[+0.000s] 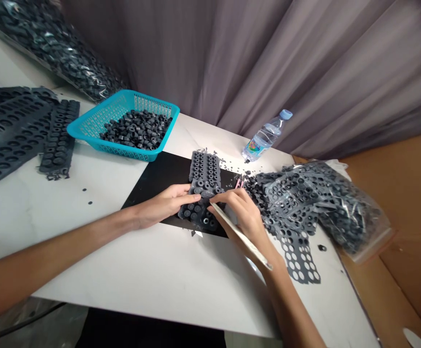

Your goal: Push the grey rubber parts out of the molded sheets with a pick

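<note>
A dark grey moulded rubber strip, studded with rows of round parts, lies on a black mat. My left hand grips its left edge, with the thumb stretched over the top. Pinched in my right hand is a long, slim, whitish tool. Its near end points at the strip, close to my left thumb; the tip is hidden by my fingers, so its kind cannot be made out. Just beyond my right hand lies a small pink-handled tool.
A turquoise basket holds many small dark rubber parts. Large rubber sheets lie at left, below a clear bag of parts. At right are a pile of punched sheets, another clear bag and a water bottle.
</note>
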`<state>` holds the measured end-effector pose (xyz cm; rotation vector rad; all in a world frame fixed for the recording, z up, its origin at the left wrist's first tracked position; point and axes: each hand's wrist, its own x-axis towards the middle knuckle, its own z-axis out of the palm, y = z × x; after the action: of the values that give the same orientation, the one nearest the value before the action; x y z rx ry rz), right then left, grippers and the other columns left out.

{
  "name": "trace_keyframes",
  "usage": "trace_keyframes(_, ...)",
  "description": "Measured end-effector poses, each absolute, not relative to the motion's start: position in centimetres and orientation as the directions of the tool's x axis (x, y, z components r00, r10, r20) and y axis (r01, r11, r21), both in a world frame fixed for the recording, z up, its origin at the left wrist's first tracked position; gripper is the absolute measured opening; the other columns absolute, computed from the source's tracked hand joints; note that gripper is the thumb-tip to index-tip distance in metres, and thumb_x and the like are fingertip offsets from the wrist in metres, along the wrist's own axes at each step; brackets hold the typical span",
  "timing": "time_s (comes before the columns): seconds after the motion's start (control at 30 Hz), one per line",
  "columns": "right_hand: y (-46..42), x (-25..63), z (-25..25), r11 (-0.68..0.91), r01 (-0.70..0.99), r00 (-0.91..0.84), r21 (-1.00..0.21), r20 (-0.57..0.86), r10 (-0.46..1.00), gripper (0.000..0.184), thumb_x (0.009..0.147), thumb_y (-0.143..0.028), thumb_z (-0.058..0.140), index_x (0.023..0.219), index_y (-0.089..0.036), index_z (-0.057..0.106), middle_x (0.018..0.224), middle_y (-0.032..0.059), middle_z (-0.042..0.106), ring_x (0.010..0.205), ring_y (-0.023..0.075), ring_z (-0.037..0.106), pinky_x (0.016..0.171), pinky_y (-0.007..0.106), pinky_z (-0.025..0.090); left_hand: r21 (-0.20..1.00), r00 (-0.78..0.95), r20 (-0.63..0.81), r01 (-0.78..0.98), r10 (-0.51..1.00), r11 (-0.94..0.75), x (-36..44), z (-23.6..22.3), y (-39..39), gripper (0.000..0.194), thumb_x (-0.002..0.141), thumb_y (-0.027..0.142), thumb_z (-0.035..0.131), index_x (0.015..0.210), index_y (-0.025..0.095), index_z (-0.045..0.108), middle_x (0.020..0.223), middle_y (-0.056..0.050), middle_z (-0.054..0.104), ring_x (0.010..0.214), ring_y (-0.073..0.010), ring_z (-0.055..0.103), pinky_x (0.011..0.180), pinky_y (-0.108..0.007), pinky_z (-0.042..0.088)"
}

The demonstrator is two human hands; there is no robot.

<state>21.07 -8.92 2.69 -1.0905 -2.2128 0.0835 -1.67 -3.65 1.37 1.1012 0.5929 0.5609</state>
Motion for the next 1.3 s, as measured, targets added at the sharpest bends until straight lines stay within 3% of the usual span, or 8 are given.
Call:
trace_keyframes(0.53,-8.4,20.5,1.6,0.625,0.765,-0.449,-0.153,0.568,0.689,0.015,0.103,-0.03,0.061,0.115,-0.022,0.067,0.103,0.0065,0.075,0.094,0.0237,0.061,0.084,0.036,0.053,0.929,0.732,-0.1,-0.174,0.673,0.327,-1.5,0.4,-3.4,0.035,0.101,0.031,0.061,0.132,0.016,0.068,0.125,-0.012,0.074,0.119,-0.0273,0.066,0.11,-0.046,0.045)
trace_keyframes(0.73,-8.6,19.8,1.4,0.6,0.8,-0.504,-0.002,0.541,0.673,0.026,0.103,-0.023,0.061,0.128,-0.017,0.064,0.106,0.0088,0.074,0.092,0.0249,0.061,0.085,0.038,0.053,0.935,0.735,-0.067,-0.189,0.674,0.3,-1.4,-0.2,-3.2,0.033,0.102,0.03,0.061,0.131,0.017,0.068,0.123,-0.011,0.074,0.117,-0.0266,0.067,0.111,-0.048,0.045)
trace_keyframes(0.9,-8.6,19.4,1.2,0.562,0.827,-0.492,0.022,0.512,0.704,0.023,0.104,-0.022,0.059,0.124,-0.014,0.065,0.104,0.0115,0.073,0.093,0.0263,0.062,0.082,0.039,0.053,0.939,0.748,-0.084,-0.162,0.659,0.304,-1.5,-0.1,-3.2,0.033,0.102,0.029,0.061,0.132,0.018,0.068,0.124,-0.011,0.074,0.119,-0.0269,0.066,0.11,-0.046,0.045)
trace_keyframes(1.0,-8.6,19.5,1.2,0.574,0.819,-0.481,-0.012,0.532,0.697,0.023,0.104,-0.024,0.059,0.124,-0.015,0.065,0.103,0.0106,0.073,0.092,0.0261,0.062,0.084,0.039,0.054,0.929,0.753,-0.131,-0.134,0.645,0.344,-1.6,0.3,-3.3,0.034,0.102,0.03,0.06,0.133,0.018,0.068,0.124,-0.01,0.074,0.119,-0.0267,0.066,0.11,-0.044,0.046)
trace_keyframes(1.2,-8.9,20.8,2.3,0.624,0.721,-0.398,-0.302,0.557,0.729,0.023,0.102,-0.024,0.064,0.124,-0.023,0.066,0.104,0.006,0.075,0.094,0.0219,0.063,0.086,0.036,0.056,0.918,0.727,-0.193,-0.104,0.659,0.383,-1.7,1.0,-3.5,0.036,0.102,0.033,0.061,0.134,0.019,0.068,0.129,-0.01,0.072,0.12,-0.026,0.065,0.106,-0.041,0.047)
trace_keyframes(1.3,-9.0,21.1,2.7,0.618,0.698,-0.396,-0.361,0.525,0.753,0.015,0.1,-0.024,0.066,0.115,-0.024,0.068,0.104,0.0054,0.075,0.096,0.0218,0.063,0.088,0.036,0.055,0.925,0.716,-0.201,-0.086,0.668,0.371,-1.8,1.1,-3.6,0.037,0.102,0.035,0.061,0.134,0.02,0.067,0.131,-0.01,0.072,0.122,-0.0259,0.064,0.107,-0.04,0.046)
